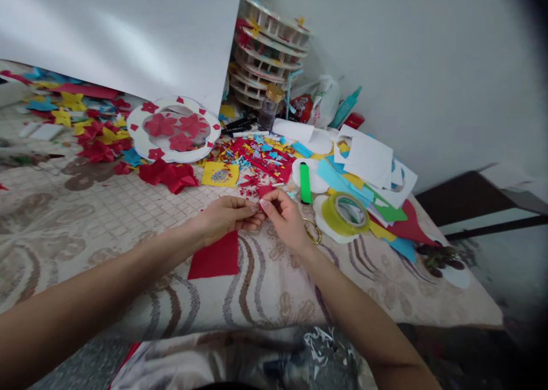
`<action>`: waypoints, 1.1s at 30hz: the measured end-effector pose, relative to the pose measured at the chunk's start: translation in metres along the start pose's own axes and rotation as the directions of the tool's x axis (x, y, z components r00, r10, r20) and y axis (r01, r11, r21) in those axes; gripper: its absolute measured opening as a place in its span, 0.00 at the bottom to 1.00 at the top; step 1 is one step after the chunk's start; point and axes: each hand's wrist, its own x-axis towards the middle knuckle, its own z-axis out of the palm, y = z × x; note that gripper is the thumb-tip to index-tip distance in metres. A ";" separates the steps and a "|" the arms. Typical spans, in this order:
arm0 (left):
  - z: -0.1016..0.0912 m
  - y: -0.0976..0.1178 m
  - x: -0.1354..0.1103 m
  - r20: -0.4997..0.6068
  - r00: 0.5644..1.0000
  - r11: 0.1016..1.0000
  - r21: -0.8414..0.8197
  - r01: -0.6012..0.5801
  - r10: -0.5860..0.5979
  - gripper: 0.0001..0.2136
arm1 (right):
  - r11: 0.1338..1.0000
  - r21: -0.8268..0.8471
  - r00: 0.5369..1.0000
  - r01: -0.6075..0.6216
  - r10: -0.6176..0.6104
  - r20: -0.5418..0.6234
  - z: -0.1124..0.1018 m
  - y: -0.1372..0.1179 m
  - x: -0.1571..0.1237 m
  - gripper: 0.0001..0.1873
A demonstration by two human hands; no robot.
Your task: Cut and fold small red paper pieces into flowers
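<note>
My left hand [231, 214] and my right hand [286, 217] meet above the patterned cloth, fingertips pinched together on a small red paper piece [265, 191] that sticks up between them. Both hands are closed in a pinch. A red paper sheet [215, 258] lies flat on the cloth just under my left wrist. A gold ring-like scissor handle [314, 231] shows behind my right wrist.
A roll of yellow tape [345, 213] and a green lighter [305, 183] lie right of my hands. Behind are paper scraps [265, 156], a white wreath with red flowers [173, 128], stacked trays [269, 50], white cut-outs [370, 161] and a large white sheet [128, 36].
</note>
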 end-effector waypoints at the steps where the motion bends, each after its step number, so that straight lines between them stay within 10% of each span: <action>1: 0.000 0.000 0.000 0.001 1.000 1.000 0.000 0.003 -0.003 0.07 | 1.000 0.001 1.000 0.000 0.000 -0.001 0.000 0.000 0.000 0.06; 33: 0.008 -0.003 0.001 -0.091 0.995 0.997 0.067 -0.044 0.050 0.05 | 0.994 -0.103 0.999 0.020 -0.024 -0.033 0.006 0.002 -0.001 0.07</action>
